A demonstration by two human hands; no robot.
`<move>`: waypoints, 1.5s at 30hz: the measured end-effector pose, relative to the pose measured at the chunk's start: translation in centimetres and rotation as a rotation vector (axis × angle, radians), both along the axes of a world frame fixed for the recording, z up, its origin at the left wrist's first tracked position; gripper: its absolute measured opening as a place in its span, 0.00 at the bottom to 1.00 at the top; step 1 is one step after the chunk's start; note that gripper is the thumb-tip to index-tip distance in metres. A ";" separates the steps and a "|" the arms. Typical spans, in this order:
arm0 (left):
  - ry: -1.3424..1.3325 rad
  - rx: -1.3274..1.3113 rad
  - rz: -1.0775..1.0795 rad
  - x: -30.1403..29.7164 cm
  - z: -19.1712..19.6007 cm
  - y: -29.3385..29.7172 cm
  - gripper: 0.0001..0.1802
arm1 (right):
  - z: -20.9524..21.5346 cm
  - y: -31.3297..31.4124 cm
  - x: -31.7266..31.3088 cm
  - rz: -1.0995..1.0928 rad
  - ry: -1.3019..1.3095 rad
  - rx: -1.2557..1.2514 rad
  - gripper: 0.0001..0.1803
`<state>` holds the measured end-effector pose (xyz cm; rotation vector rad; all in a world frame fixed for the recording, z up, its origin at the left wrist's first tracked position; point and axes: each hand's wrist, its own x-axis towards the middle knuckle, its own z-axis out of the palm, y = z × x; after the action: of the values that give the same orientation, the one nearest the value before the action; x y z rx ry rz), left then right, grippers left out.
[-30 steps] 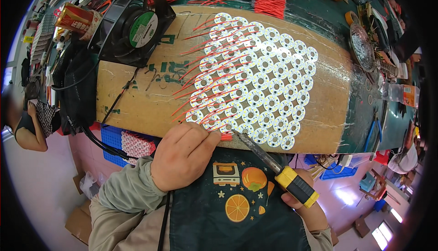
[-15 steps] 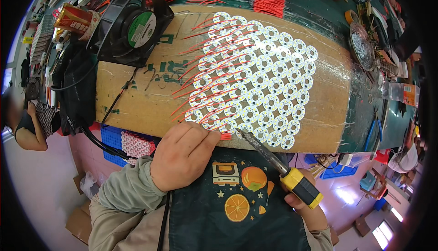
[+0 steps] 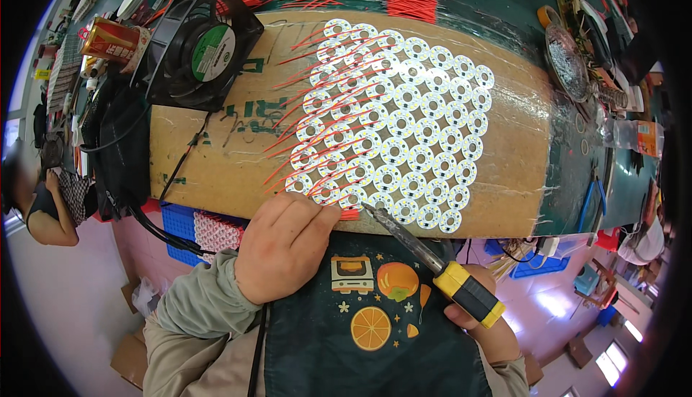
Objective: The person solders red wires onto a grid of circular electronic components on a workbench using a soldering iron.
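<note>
Right fingers [image 3: 461, 315] have edged the soldering iron [image 3: 448, 277] leftward.

Circuit boards [image 3: 401, 115] on cardboard [image 3: 231, 162]

In the centre of the frame, the ring-shaped boards [image 3: 390, 124] are white with small yellow dots; the wires [image 3: 349, 215] just below are red. At lower right, the soldering iron handle [image 3: 468, 294] is yellow-and-black. The dark green apron [image 3: 382, 300] shows orange fruits [image 3: 371, 328].

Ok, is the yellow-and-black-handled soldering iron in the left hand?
No, the right hand holds that soldering iron by its handle.
</note>
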<state>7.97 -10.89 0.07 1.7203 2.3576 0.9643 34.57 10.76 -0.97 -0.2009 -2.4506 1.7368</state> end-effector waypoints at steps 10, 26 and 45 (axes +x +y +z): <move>-0.012 -0.002 0.009 0.0 0.1 0.0 0.22 | 0.3 0.2 -0.4 0.037 -0.034 0.062 0.25; -0.005 -0.010 0.009 0.0 0.1 -0.1 0.22 | 1.2 0.0 0.4 -0.077 -0.137 -0.180 0.27; 0.050 0.027 -0.115 -0.3 0.6 2.1 0.20 | 1.0 0.8 1.9 -0.080 -0.160 -0.254 0.28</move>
<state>7.72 -8.75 0.71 1.8881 2.2559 0.9500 36.50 11.56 0.01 -0.4744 -2.2794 2.0658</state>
